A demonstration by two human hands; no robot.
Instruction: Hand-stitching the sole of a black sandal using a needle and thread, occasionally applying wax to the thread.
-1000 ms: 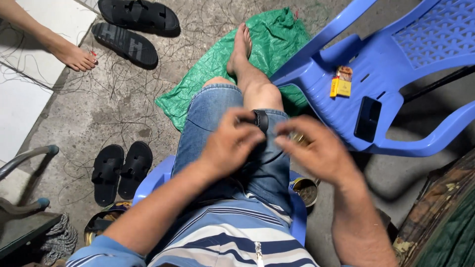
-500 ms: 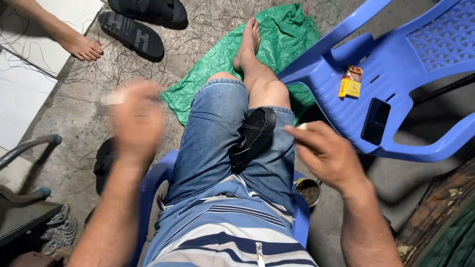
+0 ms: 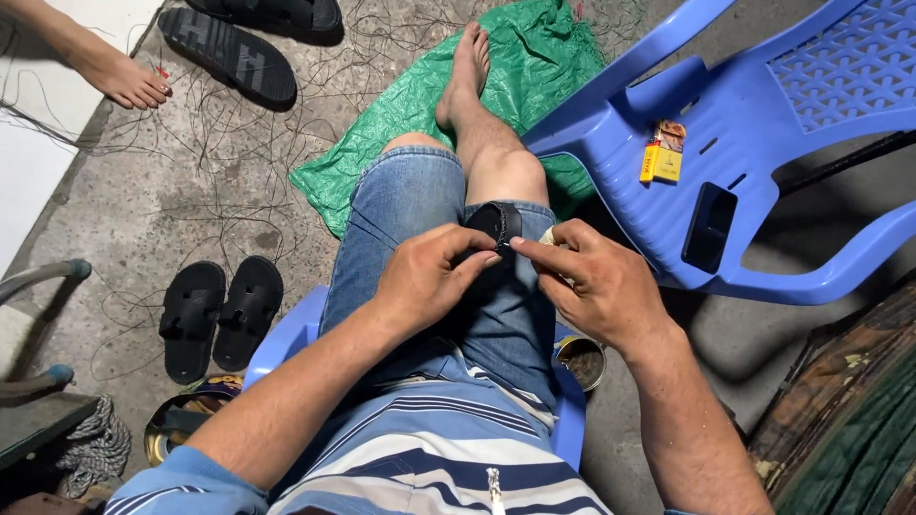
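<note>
The left hand (image 3: 429,277) has swung back in from the side to meet the right hand (image 3: 596,286) on the thigh; both grips pinch a black strap (image 3: 496,222) draped over the knee; work looks midway, unfinished.

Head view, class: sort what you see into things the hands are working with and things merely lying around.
In use: left hand, right hand, black pad on the thigh.

Lying about: black sandals, yellow packet, phone, green sheet, small tin.
</note>
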